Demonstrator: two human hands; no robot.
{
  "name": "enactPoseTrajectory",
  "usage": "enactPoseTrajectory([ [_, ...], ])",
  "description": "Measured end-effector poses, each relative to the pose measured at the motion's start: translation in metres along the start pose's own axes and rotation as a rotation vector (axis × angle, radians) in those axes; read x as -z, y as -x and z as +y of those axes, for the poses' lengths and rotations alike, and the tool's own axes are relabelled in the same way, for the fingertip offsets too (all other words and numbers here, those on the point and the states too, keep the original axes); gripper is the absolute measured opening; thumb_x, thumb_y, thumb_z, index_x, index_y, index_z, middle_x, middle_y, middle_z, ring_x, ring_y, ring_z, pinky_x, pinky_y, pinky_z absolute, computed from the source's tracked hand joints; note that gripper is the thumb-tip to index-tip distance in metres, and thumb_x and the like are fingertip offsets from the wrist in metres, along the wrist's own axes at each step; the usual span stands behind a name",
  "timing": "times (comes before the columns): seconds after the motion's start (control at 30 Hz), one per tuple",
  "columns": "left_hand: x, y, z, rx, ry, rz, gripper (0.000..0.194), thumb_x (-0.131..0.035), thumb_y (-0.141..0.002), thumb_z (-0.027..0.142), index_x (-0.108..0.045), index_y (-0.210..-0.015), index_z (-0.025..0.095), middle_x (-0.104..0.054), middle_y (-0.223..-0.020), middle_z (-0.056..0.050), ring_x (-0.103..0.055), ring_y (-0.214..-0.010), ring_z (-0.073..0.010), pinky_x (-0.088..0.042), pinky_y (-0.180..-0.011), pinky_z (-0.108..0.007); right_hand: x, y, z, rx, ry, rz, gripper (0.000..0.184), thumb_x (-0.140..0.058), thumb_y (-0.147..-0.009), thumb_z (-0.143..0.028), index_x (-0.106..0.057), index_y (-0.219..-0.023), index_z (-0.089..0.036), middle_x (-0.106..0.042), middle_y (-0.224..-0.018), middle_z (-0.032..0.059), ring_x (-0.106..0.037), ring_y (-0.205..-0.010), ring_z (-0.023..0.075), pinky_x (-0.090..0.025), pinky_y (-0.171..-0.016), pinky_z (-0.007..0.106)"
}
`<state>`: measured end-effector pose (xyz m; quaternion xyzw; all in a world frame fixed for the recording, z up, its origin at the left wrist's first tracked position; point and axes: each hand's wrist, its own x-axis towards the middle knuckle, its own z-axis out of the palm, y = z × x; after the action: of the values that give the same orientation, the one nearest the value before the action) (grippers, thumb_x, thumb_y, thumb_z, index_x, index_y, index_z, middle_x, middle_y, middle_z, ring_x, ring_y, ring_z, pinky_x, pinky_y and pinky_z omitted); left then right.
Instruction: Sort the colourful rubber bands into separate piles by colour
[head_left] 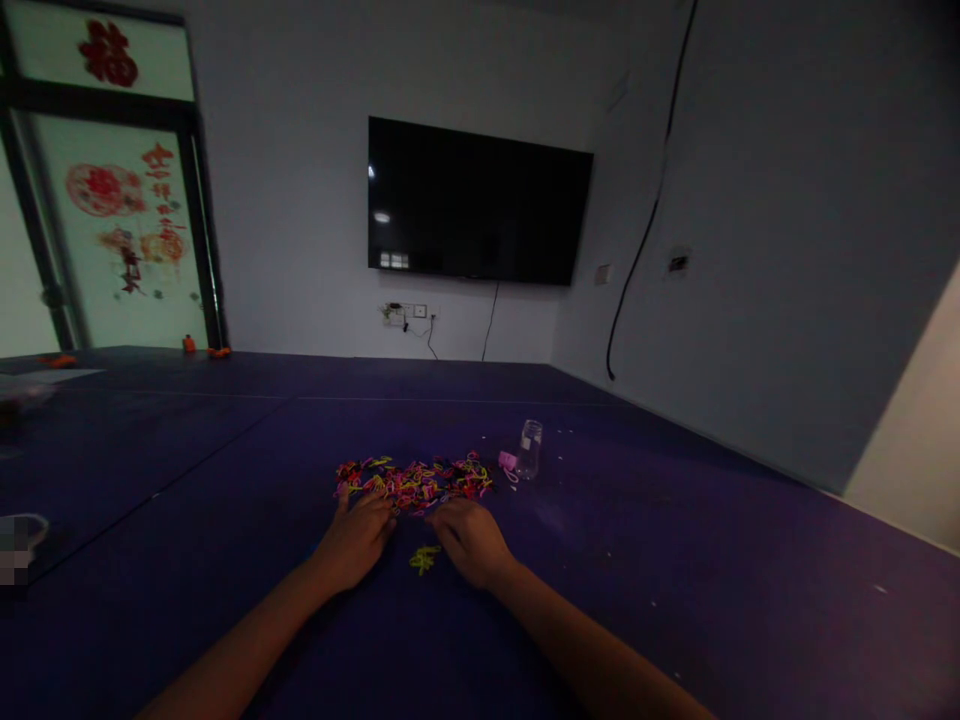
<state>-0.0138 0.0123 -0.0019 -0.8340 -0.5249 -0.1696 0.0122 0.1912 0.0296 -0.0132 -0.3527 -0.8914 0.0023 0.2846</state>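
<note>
We see one clear bottle (529, 450) standing upright at about two o'clock from the pile (416, 484), a pale patch on its see-through wall; we cannot make out any contents. One pink cap (507, 460) lies just beside it, at nine o'clock. We count one wide pile of thin, flexible-looking loops in pink, red, yellow and dark tones, too tangled to number, and one small yellow cluster (424, 559) at six o'clock from it. Our two hands are at its near edge: the left hand (358, 535) at seven o'clock, fingers partly spread over the loops; the right hand (471, 540) at five, fingers curled inward, though we cannot tell whether they pinch anything. The purple surface (600, 620) looks smooth and flat.
</note>
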Motion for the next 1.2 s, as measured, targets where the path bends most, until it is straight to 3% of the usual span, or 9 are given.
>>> enactPoseTrajectory([
  [0.23,-0.001,0.001,0.000,-0.016,0.005,0.028,0.031,-0.032,-0.091,0.019,-0.062,-0.095,0.020,-0.063,-0.107,-0.007,-0.052,-0.112,-0.0235,-0.003,-0.104,-0.066,0.000,0.000,-0.002,-0.001,0.028,0.011,0.035,-0.032,-0.095,-0.022,-0.062,-0.078,-0.018,-0.064,-0.079,0.0047,-0.057,-0.077,0.0149,-0.040,-0.072,0.026],
  [0.4,-0.006,0.000,-0.006,-0.053,-0.027,0.137,0.033,-0.033,-0.091,0.022,-0.058,-0.114,0.020,-0.056,-0.124,-0.010,-0.042,-0.124,-0.0270,-0.007,-0.105,-0.066,0.000,0.002,0.001,-0.030,0.051,0.035,0.034,-0.033,-0.095,-0.022,-0.061,-0.077,-0.017,-0.065,-0.078,0.0047,-0.057,-0.076,0.0156,-0.040,-0.070,0.026],
  [0.5,-0.002,0.003,0.002,-0.107,-0.025,0.228,0.035,-0.035,-0.092,0.026,-0.056,-0.119,0.018,-0.057,-0.124,-0.011,-0.043,-0.122,-0.0264,-0.011,-0.107,-0.063,0.000,0.002,0.002,-0.082,0.068,0.057,0.033,-0.033,-0.095,-0.023,-0.061,-0.078,-0.018,-0.066,-0.079,0.0050,-0.058,-0.076,0.0160,-0.040,-0.070,0.026],
  [0.6,0.004,0.011,0.017,-0.203,0.034,0.260,0.031,-0.037,-0.092,0.027,-0.063,-0.106,0.020,-0.064,-0.110,-0.007,-0.053,-0.110,-0.0216,-0.019,-0.109,-0.055,-0.001,0.003,0.004,-0.163,0.077,0.095,0.034,-0.032,-0.095,-0.025,-0.062,-0.080,-0.018,-0.067,-0.083,0.0057,-0.060,-0.078,0.0161,-0.040,-0.070,0.025],
  [0.7,0.006,0.019,0.030,-0.277,0.114,0.205,0.029,-0.039,-0.091,0.026,-0.067,-0.087,0.022,-0.067,-0.091,-0.003,-0.059,-0.092,-0.0172,-0.028,-0.107,-0.047,-0.001,0.004,0.006,-0.237,0.082,0.103,0.035,-0.032,-0.095,-0.028,-0.063,-0.081,-0.018,-0.068,-0.084,0.0060,-0.061,-0.079,0.0159,-0.040,-0.069,0.024],
  [0.83,0.001,0.023,0.038,-0.296,0.159,0.159,0.030,-0.040,-0.091,0.025,-0.066,-0.077,0.021,-0.066,-0.077,-0.001,-0.060,-0.080,-0.0155,-0.036,-0.101,-0.045,0.000,0.004,0.006,-0.276,0.069,0.084,0.037,-0.032,-0.096,-0.029,-0.063,-0.080,-0.019,-0.068,-0.083,0.0057,-0.062,-0.079,0.0154,-0.040,-0.068,0.023],
  [0.97,-0.003,0.021,0.036,-0.299,0.164,0.184,0.031,-0.039,-0.091,0.024,-0.063,-0.073,0.018,-0.061,-0.069,-0.001,-0.058,-0.070,-0.0138,-0.039,-0.097,-0.044,0.001,0.004,0.004,-0.235,0.035,0.062,0.035,-0.032,-0.095,-0.028,-0.065,-0.086,-0.018,-0.068,-0.085,0.0058,-0.062,-0.082,0.0158,-0.043,-0.073,0.024],
  [1.1,-0.004,0.020,0.034,-0.328,0.156,0.218,0.030,-0.040,-0.090,0.022,-0.062,-0.071,0.017,-0.059,-0.070,-0.001,-0.056,-0.070,-0.0135,-0.042,-0.091,-0.040,-0.002,0.002,0.004,-0.105,-0.034,0.107,0.032,-0.036,-0.092,-0.022,-0.060,-0.113,-0.019,-0.063,-0.113,0.0077,-0.057,-0.102,0.0166,-0.043,-0.088,0.028],
  [1.2,-0.005,0.018,0.031,-0.323,0.141,0.245,0.029,-0.041,-0.089,0.020,-0.062,-0.070,0.017,-0.060,-0.072,-0.002,-0.056,-0.071,-0.0147,-0.044,-0.082,-0.037,-0.008,-0.002,0.004,-0.067,0.002,0.093,0.035,-0.039,-0.089,-0.017,-0.058,-0.118,-0.019,-0.057,-0.123,0.0084,-0.052,-0.111,0.0189,-0.041,-0.094,0.032],
])
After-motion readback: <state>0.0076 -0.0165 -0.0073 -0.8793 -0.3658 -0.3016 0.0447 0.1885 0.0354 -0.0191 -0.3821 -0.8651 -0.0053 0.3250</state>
